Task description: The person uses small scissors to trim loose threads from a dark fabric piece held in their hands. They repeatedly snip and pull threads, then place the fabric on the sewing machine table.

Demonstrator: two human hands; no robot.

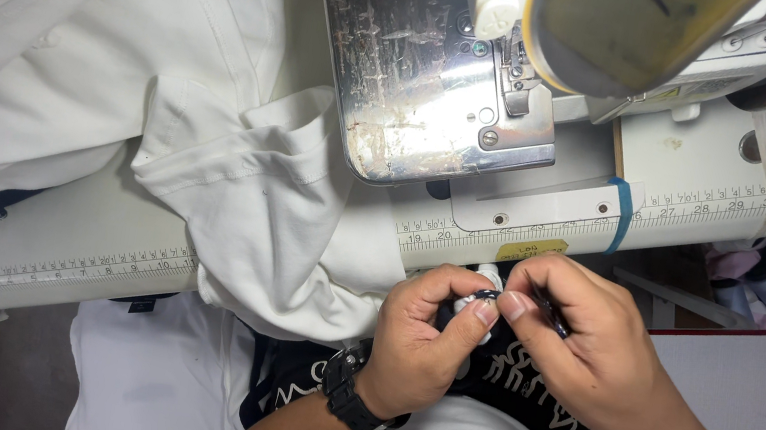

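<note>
White fabric piece (476,303) sits pinched between the left hand (419,347) fingers just below the bench (54,247) edge, while the right hand (590,352) fingers press on a small dark tool (552,314); steady, close work suits it.

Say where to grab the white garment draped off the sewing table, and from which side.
Take the white garment at the folded bulge hanging over the table's front edge, coming from the near side, left of the left hand. That fold is loose and proud of the edge; farther back it lies flat beside the machine's metal plate.
</note>
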